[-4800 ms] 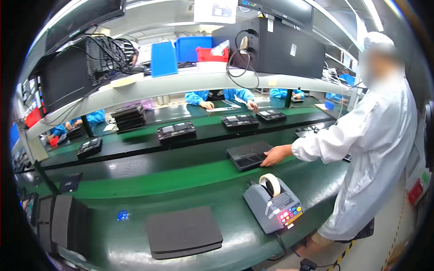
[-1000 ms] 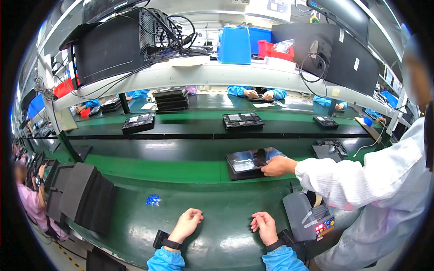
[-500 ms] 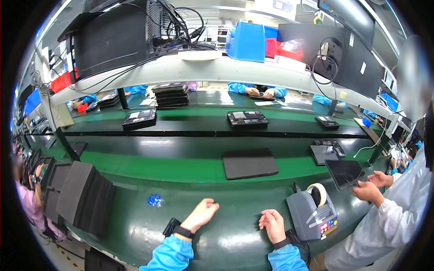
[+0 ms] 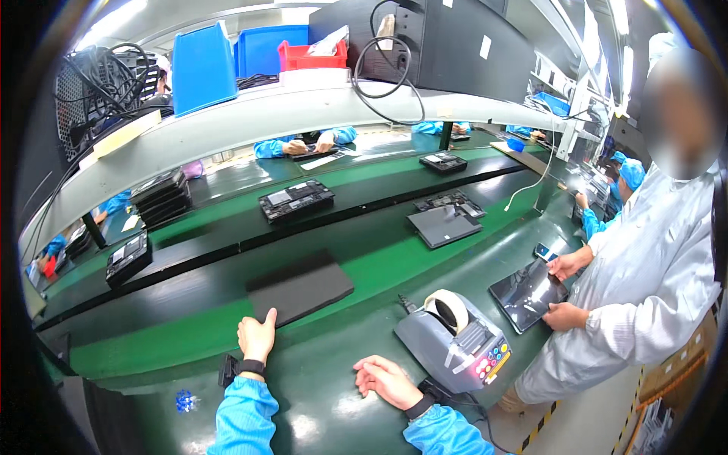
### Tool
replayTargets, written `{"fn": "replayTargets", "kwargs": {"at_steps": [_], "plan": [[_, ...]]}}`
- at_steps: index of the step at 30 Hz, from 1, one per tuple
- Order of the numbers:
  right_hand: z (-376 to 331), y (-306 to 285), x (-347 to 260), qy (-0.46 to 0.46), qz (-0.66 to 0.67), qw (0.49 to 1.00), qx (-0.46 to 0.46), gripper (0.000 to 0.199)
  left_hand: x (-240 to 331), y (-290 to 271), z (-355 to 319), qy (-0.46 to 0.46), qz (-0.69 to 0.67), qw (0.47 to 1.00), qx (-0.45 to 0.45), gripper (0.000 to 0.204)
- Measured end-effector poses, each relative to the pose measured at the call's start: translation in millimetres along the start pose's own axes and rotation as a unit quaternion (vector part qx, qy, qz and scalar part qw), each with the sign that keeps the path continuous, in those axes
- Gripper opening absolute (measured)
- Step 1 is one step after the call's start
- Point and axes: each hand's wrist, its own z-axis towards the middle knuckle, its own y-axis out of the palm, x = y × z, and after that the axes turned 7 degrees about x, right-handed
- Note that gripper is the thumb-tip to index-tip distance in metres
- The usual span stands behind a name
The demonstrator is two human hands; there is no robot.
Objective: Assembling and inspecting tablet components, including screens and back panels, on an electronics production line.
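A flat dark foam pad (image 4: 303, 287) lies on the green bench in front of me. At its near left corner is my left hand (image 4: 258, 335), back upward, thumb apart from the loosely bent fingers; whether it touches the pad I cannot tell. My right hand (image 4: 387, 381) hovers over the bench with its fingers loosely curled and apart, holding nothing. Just beyond it stands a grey tape dispenser (image 4: 447, 345) with a roll of whitish tape and coloured buttons. Small blue pieces (image 4: 186, 401) lie left of my left forearm.
A person in a white coat (image 4: 644, 250) at the right holds a glossy black panel (image 4: 523, 296). Opened laptop-like units (image 4: 296, 201) sit along the line, with a dark flat panel (image 4: 445, 226) nearer. Stacked dark foam (image 4: 95, 413) stands lower left; a shelf (image 4: 250, 110) crosses above.
The view has swung right, so the bench things appear farther left. My left hand has reached forward to the foam pad's corner. The co-worker's black panel has been lowered.
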Motion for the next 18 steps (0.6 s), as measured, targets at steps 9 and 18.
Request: {"fn": "replayTargets", "kwargs": {"at_steps": [9, 18], "plan": [[3, 11, 6, 0.003, -0.016, 1.000, 0.020, 0.021, -35, -24, 10, 0.333, -0.211, 0.919, 0.012, 0.044], [-14, 13, 5, -0.113, -0.085, 0.989, 0.035, 0.019, -53, -189, -112, -0.043, -0.799, 0.587, -0.123, 0.024]]}}
